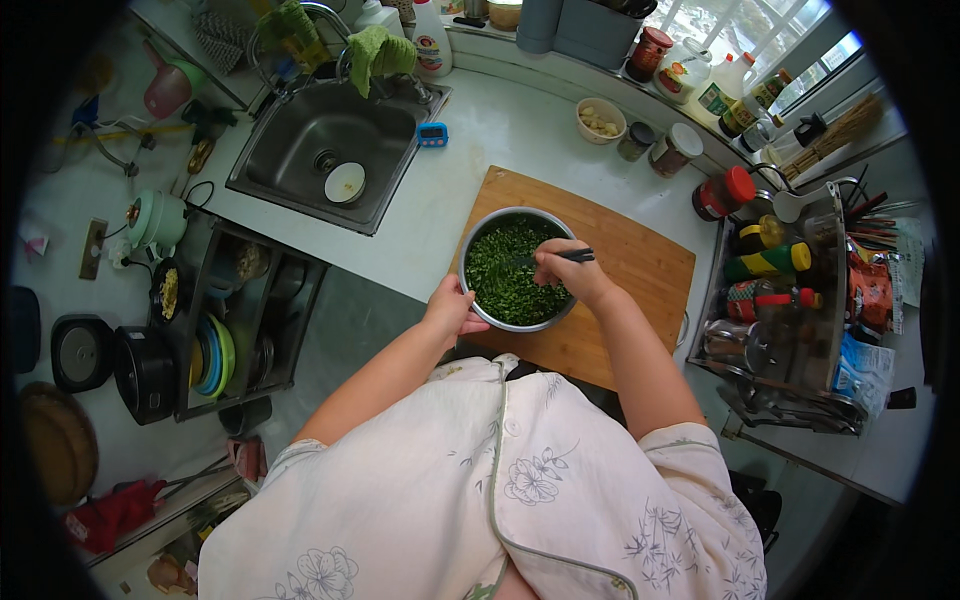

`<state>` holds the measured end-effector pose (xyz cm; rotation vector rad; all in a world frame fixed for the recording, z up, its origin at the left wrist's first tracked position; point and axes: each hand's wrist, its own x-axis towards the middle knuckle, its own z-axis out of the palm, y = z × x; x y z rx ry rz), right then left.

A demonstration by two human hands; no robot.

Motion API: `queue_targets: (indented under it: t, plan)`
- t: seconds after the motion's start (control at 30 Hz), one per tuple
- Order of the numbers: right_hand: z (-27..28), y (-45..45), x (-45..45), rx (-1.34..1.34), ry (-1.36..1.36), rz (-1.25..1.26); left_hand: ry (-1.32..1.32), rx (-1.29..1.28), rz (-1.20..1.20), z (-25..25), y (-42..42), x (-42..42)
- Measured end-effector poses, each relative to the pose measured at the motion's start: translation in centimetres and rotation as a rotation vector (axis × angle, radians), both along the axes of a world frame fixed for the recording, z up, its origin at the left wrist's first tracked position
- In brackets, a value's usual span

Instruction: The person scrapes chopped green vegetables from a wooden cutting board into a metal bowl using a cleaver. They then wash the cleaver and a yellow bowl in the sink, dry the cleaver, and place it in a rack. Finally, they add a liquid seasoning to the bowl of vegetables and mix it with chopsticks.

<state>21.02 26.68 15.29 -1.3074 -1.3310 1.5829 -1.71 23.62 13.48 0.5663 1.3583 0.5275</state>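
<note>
A round stainless steel bowl (517, 328) stands on a wooden cutting board (637, 255), over its left part. Finely chopped green leaves (502, 262) fill much of it. My left hand (452, 309) grips the bowl's rim at the lower left, thumb on the near side. Above the bowl's right half, my right hand (564, 270) is closed around dark chopsticks (576, 255). Their ends stick out to the right past my fist, while the tips are hard to make out among the greens.
To the left lies a steel sink (300, 142) with a small white bowl (345, 182) in it. A blue timer (432, 135) sits by its edge. Behind the board are a bowl of garlic cloves (601, 120) and jars (675, 150). A seasoning rack (772, 300) flanks the right side.
</note>
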Motion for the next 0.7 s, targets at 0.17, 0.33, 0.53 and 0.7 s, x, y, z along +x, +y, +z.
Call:
queue_targets:
  t: [0.17,0.33,0.53,0.7]
  plan:
    - [6.0,0.5,2.7,-0.069,-0.228,0.190,0.035,-0.003,0.004,-0.6,0.1,0.0]
    - [7.9,2.2,2.5,0.176,-0.415,0.123,0.035,0.004,0.008,-0.2,0.1,0.1]
    - [4.7,1.5,4.7,-0.093,-0.401,-0.054,-0.032,-0.017,0.067,0.1,0.5,0.1]
    - [4.2,-1.3,6.1,-0.197,-0.184,-0.225,-0.097,-0.001,0.093,0.9,0.8,0.4]
